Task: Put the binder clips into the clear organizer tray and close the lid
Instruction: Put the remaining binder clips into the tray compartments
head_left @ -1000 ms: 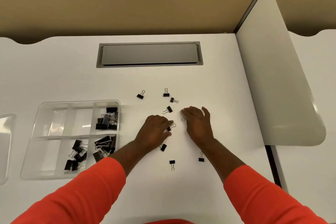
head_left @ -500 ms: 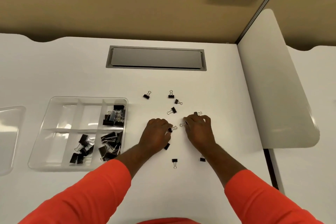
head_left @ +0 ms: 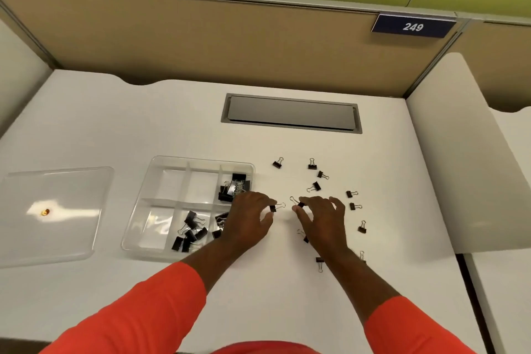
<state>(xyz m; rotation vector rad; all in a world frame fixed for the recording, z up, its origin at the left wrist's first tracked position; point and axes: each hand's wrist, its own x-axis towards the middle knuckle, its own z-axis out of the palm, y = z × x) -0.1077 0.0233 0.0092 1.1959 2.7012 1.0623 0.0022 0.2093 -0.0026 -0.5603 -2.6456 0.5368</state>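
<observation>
**Both hands pinching clips at mid-frame**

The white desk (head_left: 287,310) fills most of the frame. The clear lid (head_left: 71,233) lies flat at centre left, just beside the open tray (head_left: 201,159). The left hand (head_left: 250,217) and right hand (head_left: 324,218) sit at centre with fingers curled. Each pinches one clip: the left clip (head_left: 273,208) and the right clip (head_left: 300,204). Stored clips (head_left: 234,188) lie in the tray's upper-right, lower-middle and lower-right compartments. Loose clips (head_left: 316,186) lie scattered above, right of and below the hands.
</observation>
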